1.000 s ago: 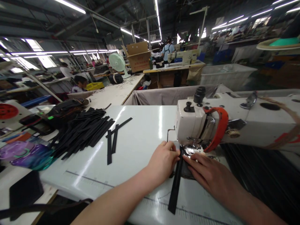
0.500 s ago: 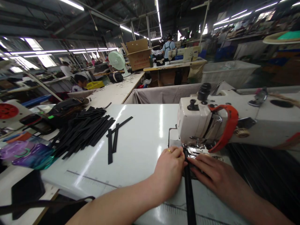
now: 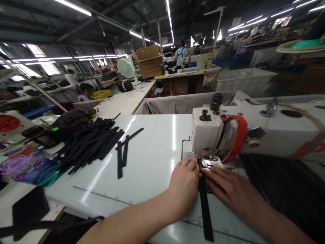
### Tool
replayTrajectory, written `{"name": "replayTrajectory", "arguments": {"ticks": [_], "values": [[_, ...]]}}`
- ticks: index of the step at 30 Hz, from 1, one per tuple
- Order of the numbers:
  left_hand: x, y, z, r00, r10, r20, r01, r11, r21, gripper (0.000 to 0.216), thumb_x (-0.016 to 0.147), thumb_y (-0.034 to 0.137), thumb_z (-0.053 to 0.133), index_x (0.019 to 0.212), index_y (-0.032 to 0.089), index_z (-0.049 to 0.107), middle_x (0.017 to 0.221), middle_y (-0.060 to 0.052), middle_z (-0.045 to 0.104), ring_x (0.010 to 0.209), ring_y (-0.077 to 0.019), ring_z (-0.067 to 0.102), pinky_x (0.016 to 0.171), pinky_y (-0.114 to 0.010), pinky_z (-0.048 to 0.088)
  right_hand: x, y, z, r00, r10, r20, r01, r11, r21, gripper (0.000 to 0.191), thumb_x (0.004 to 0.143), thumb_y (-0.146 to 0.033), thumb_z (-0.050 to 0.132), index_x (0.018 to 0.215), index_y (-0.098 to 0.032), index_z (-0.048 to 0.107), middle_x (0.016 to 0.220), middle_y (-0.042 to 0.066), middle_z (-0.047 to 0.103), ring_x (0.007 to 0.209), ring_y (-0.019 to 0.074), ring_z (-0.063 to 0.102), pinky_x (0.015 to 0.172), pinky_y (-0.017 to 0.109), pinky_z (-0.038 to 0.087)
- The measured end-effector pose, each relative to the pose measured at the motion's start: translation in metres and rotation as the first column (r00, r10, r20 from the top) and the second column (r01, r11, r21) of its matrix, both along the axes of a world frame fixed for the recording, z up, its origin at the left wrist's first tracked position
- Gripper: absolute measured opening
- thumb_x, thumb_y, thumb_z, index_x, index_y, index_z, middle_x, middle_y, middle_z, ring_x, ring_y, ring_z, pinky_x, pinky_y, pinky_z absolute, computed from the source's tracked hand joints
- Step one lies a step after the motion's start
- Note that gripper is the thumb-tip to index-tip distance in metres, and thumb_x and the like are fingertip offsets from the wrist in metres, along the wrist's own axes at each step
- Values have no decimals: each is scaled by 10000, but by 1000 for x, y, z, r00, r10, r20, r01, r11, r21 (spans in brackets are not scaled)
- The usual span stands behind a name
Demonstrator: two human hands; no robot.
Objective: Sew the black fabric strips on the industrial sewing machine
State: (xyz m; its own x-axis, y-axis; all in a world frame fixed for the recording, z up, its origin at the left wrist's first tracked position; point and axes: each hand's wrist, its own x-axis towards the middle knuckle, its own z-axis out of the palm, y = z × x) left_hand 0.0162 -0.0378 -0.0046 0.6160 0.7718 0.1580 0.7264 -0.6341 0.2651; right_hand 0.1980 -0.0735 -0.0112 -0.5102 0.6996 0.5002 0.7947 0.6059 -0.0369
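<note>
A long black fabric strip runs from the sewing machine's metal presser foot toward me; its near end shows on the tabletop. My left hand, with a ring on one finger, is closed on the strip's left side close to the foot, fingers curled and pinching it. My right hand lies to the right of the strip, fingers stretched out, fingertips touching the strip's edge just before the foot. Its thumb is hidden. The needle cannot be made out.
A pile of black strips lies on the white table at the left, with several loose strips nearby. Left of it are a purple-teal bag and a dark flat piece. More dark material lies right of the machine.
The black strip has slid a little forward into the machine, so its near end now shows. Both hands keep nearly the same place and pose. The view has shifted slightly.
</note>
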Motion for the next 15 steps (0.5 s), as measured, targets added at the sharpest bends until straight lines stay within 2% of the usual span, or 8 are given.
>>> {"name": "replayTrajectory", "arguments": {"ticks": [7,10,15], "values": [[1,-1,-1,1000,-12,3,12,1000,27,228,973,213,469,1115,99,606,1211,-120,608,1133,-249,539,1005,-388,463,1,-1,0,999,8,32,-9,999,34,300,977,-194,361,1097,-144,632,999,105,720,855,210,702,696,344,601],[1,5,-1,1000,-3,20,2,1000,31,208,970,190,465,1074,100,621,1215,-119,606,1137,-252,528,1017,-396,458,3,0,-2,1000,2,23,-3,999,32,297,965,-181,379,1126,-142,625,1017,107,716,861,208,699,706,346,597],[-1,12,5,998,-24,55,24,1000,5,166,953,149,474,1002,122,630,1109,-109,630,1060,-243,545,981,-401,478,1,-4,9,996,50,-71,-55,996,-69,256,920,-150,427,1037,-185,652,954,66,704,849,191,679,734,328,561]]}}
